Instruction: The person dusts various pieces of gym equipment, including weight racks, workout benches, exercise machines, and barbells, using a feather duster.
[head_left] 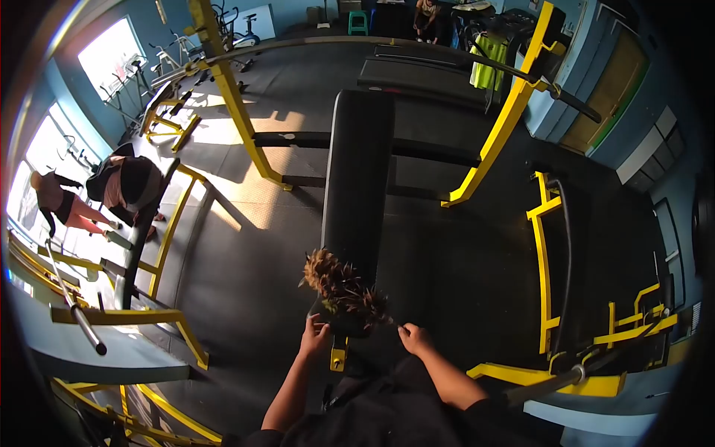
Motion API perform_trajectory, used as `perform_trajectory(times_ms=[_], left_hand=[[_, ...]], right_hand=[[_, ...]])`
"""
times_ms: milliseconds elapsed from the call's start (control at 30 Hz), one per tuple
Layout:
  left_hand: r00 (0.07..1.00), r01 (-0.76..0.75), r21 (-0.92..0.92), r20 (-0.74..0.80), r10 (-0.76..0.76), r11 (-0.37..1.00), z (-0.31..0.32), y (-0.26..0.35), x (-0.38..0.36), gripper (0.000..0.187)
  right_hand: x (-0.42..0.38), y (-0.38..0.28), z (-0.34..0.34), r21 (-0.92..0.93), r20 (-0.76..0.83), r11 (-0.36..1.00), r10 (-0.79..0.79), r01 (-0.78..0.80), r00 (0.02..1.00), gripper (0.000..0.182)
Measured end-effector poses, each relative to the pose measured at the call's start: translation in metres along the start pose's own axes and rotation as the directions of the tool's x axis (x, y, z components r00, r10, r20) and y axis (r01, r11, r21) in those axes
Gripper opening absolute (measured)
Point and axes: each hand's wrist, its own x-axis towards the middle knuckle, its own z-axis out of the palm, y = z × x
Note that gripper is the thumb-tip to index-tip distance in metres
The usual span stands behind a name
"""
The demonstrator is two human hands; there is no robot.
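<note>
My right hand is closed around the thin handle of a brown feather duster. The duster's feathery head lies across the near end of a black padded weight bench, stretching up and to the left from my hand. My left hand is beside the bench's near left corner, just below the feathers, with its fingers loosely bent and apart. Under the pad, a yellow bracket of the bench frame shows between my hands.
Yellow uprights carry a long barbell across the bench's far end. Yellow racks stand at left and right. Two people are by the windows at left; another person sits at the back. A treadmill lies beyond.
</note>
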Motion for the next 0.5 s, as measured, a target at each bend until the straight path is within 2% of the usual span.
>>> perform_trajectory(times_ms=[33, 100, 133, 200, 233, 300, 367, 433, 500], left_hand=[[1.0, 0.01, 0.012, -0.003, -0.01, 1.0, 0.002, 0.017, 0.013, 0.056], [0.999, 0.033, 0.043, -0.009, -0.033, 0.999, 0.01, 0.036, 0.043, 0.055], [0.999, 0.032, 0.029, -0.014, -0.032, 0.999, 0.017, 0.03, 0.058, 0.055], [0.999, 0.031, -0.054, -0.03, -0.032, 0.998, 0.035, 0.024, 0.083, 0.053], [0.994, 0.103, 0.0, -0.026, -0.103, 0.995, 0.042, 0.031, 0.092, 0.054], [0.985, 0.171, -0.066, -0.01, -0.172, 0.983, 0.059, 0.04, 0.113, 0.055], [0.982, 0.187, 0.042, -0.05, -0.185, 0.982, 0.072, 0.044, 0.141, 0.056], [0.971, 0.235, 0.033, -0.048, -0.233, 0.971, 0.079, 0.07, 0.161, 0.057], [0.965, 0.252, -0.01, -0.065, -0.252, 0.968, 0.091, 0.1, 0.192, 0.058]], right_hand=[[0.021, 0.003, -0.003, -0.001, 0.004, 1.0, 0.004, -0.004, 1.0, 0.033], [0.072, 0.009, -0.009, -0.146, 0.08, 0.981, -0.116, 0.127, 0.99, 0.033], [0.093, 0.006, -0.016, -0.271, 0.212, 0.957, -0.05, 0.108, 0.976, 0.031], [0.135, 0.015, -0.013, -0.312, 0.292, 0.931, -0.093, 0.187, 0.952, 0.031], [0.161, 0.017, -0.014, -0.348, 0.359, 0.901, -0.126, 0.258, 0.925, 0.031], [0.218, 0.021, -0.024, -0.341, 0.417, 0.9, -0.114, 0.272, 0.902, 0.028], [0.3, 0.01, -0.047, -0.425, 0.393, 0.816, -0.222, 0.391, 0.892, 0.026], [0.393, -0.012, -0.086, -0.476, 0.203, 0.716, -0.474, 0.51, 0.857, 0.019], [0.482, -0.06, -0.157, -0.448, 0.02, 0.762, -0.515, 0.468, 0.857, 0.014]])
